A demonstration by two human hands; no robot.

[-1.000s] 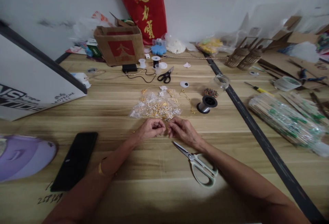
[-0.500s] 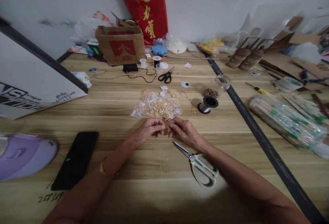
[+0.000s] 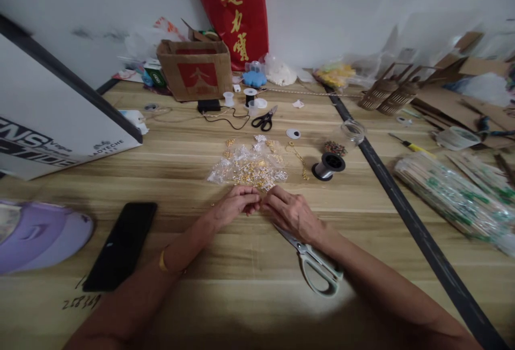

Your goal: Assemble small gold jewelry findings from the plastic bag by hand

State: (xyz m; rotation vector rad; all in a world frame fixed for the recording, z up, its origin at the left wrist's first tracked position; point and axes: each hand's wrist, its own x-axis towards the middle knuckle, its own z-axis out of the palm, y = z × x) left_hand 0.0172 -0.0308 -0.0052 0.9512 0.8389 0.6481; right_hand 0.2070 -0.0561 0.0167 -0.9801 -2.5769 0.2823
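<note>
My left hand [image 3: 240,200] and my right hand [image 3: 288,209] meet fingertip to fingertip low over the table, just in front of a pile of small gold and silver jewellery findings [image 3: 257,165] in clear bags. Both are closed in a pinch. Whatever sits between the fingers is too small to make out. Partly under my right hand lies a pair of scissors [image 3: 317,270] with pale green handles, its blade tips hidden. A thin gold chain [image 3: 298,158] rests right of the pile, beside a spool of silver wire [image 3: 329,166].
Black-handled scissors [image 3: 264,120], a tipped clear jar [image 3: 353,133] with beads, and a paper bag [image 3: 193,71] stand farther back. At left are a phone [image 3: 120,245], a purple cap [image 3: 48,237] and a white box [image 3: 60,119]. Wrapped sticks [image 3: 450,200] lie at right.
My right hand has turned over more and closed up against my left fingertips, covering the tips of the pale green scissors. The whole view has shifted slightly.
</note>
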